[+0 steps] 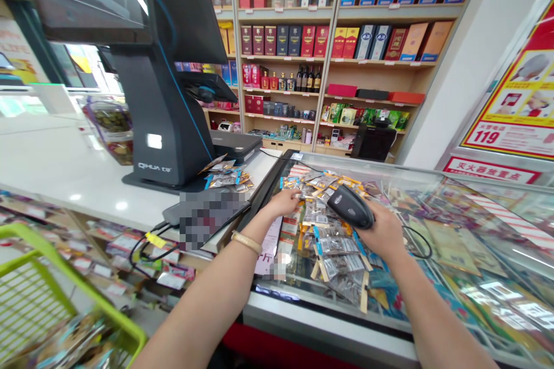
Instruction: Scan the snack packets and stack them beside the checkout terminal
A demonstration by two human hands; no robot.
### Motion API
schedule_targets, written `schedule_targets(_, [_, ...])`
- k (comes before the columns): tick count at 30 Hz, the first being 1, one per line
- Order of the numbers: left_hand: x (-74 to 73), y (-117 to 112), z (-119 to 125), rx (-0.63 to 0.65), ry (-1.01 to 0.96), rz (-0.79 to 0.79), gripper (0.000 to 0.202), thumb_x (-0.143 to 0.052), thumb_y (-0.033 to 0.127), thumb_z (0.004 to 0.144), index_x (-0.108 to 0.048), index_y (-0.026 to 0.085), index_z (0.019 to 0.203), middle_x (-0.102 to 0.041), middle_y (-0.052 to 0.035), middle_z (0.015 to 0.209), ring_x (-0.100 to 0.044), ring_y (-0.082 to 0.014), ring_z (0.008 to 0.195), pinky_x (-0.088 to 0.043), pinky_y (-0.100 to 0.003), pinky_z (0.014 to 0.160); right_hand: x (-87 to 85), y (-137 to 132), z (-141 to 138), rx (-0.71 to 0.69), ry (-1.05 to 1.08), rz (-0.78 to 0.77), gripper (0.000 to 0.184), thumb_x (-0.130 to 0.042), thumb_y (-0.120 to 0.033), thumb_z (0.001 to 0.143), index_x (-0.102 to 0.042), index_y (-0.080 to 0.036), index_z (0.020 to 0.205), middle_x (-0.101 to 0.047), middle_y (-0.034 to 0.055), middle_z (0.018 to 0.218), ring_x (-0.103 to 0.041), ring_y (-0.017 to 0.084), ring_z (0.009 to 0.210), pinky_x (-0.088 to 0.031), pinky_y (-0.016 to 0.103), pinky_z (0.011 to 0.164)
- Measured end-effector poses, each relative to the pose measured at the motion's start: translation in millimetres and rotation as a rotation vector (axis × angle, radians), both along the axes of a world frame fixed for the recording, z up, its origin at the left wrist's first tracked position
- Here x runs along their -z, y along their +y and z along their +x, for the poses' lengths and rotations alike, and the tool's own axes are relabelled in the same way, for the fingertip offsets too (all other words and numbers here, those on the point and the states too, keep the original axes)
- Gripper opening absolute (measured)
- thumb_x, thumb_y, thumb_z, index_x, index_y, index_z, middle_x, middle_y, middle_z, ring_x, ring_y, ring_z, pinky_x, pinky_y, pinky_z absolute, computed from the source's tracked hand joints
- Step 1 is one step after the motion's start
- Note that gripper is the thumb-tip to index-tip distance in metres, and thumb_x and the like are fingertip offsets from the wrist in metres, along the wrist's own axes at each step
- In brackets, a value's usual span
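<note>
On a grey-edged glass counter (329,324), silver plastic packets (333,245) seemingly awaited handling; the left hand (285,203) touched them, grip unclear; the right hand (385,228) gripped a black plastic scanner (348,206); left of the counter, a smaller packet heap (229,176) was perhaps done

Past your grip you see shelves (372,73) of bright boxes (295,41), with a big dark screen (82,17) to the grip's left and a poster (517,92) to its right.
</note>
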State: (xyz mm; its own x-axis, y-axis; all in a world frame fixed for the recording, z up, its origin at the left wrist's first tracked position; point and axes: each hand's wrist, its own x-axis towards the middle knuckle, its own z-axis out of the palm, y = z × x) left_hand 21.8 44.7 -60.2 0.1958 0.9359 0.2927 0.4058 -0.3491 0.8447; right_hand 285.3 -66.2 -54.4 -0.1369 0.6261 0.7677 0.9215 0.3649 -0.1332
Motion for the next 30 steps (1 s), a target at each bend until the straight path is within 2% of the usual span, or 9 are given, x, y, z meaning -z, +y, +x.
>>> schedule_targets(6, [-3.7,0.5,3.4,-0.009,0.069,-0.090,0.016,-0.063,0.013,0.064,-0.076,0.022,0.068,-0.077,-0.0053,0.082,-0.070,-0.0246,0.088,-0.051,-0.032,0.085,-0.2,-0.2,0.7,-0.007,-0.009,0.002,0.025,-0.058,-0.034,0.072,-0.068,-0.023,0.092,-0.072,0.0076,0.085,-0.067,0.025,0.077,-0.051,0.034,0.069])
schedule_targets(13, [-8.5,-5.4,-1.6,-0.168,0.050,-0.046,0.010,-0.068,0.027,0.069,-0.077,0.021,0.069,-0.076,-0.0084,0.076,-0.069,-0.0290,0.089,-0.050,-0.035,0.082,0.0,0.0,-0.4,0.001,-0.010,0.004,0.027,-0.059,-0.035,0.072,-0.069,-0.022,0.094,-0.072,0.0080,0.086,-0.067,0.026,0.079,-0.051,0.035,0.071])
schedule_targets(16, [-11.0,-4.4,-5.9,-0.309,-0.097,0.035,0.012,-0.075,0.031,0.064,-0.076,0.020,0.070,-0.074,-0.0080,0.072,-0.069,-0.0269,0.080,-0.051,-0.033,0.074,-1.6,-0.9,-1.5,0.000,-0.008,0.011,0.027,-0.059,-0.034,0.072,-0.069,-0.022,0.095,-0.072,0.0078,0.086,-0.067,0.025,0.077,-0.051,0.034,0.069])
schedule_targets(20, [-15.4,0.8,-11.4,-0.428,-0.435,0.042,0.015,-0.077,0.023,0.058,-0.067,0.017,0.067,-0.066,-0.0020,0.066,-0.060,-0.0149,0.054,-0.050,-0.026,0.054,-4.6,-2.2,-3.4,-0.007,-0.013,-0.011,0.025,-0.059,-0.033,0.072,-0.068,-0.022,0.092,-0.072,0.0075,0.085,-0.066,0.023,0.075,-0.050,0.032,0.068])
schedule_targets(22, [-19.9,1.0,-12.8,-0.415,-0.625,0.036,0.020,-0.076,0.020,0.057,-0.062,0.016,0.070,-0.061,0.0021,0.065,-0.057,-0.0112,0.050,-0.050,-0.024,0.051,-5.5,-2.2,-4.1,-0.006,-0.007,-0.014,0.024,-0.060,-0.034,0.072,-0.068,-0.022,0.092,-0.072,0.0076,0.086,-0.066,0.023,0.076,-0.050,0.033,0.068])
schedule_targets(25, [-28.6,-4.0,-12.4,-0.353,-0.834,0.078,0.033,-0.077,0.019,0.056,-0.058,0.016,0.083,-0.056,0.0049,0.070,-0.060,-0.0107,0.058,-0.055,-0.025,0.055,-6.2,-1.8,-4.8,-0.001,0.008,0.002,0.026,-0.061,-0.036,0.071,-0.069,-0.022,0.092,-0.072,0.0074,0.085,-0.066,0.024,0.077,-0.050,0.033,0.070])
schedule_targets(27, [-33.2,-8.9,-10.4,-0.295,-0.872,0.097,0.036,-0.078,0.020,0.056,-0.058,0.016,0.086,-0.056,0.0041,0.074,-0.061,-0.0106,0.061,-0.057,-0.026,0.058,-6.6,-1.6,-5.2,0.001,0.011,0.004,0.027,-0.062,-0.037,0.071,-0.069,-0.023,0.093,-0.072,0.0072,0.085,-0.066,0.024,0.078,-0.050,0.033,0.070])
schedule_targets(30, [-35.4,-14.3,-5.6,-0.207,-0.871,0.091,0.034,-0.080,0.026,0.057,-0.057,0.015,0.081,-0.058,0.0028,0.077,-0.062,-0.0102,0.063,-0.058,-0.026,0.061,-6.8,-1.6,-5.8,-0.010,0.012,-0.011,0.028,-0.062,-0.038,0.073,-0.068,-0.023,0.095,-0.073,0.0077,0.087,-0.066,0.024,0.079,-0.050,0.033,0.071])
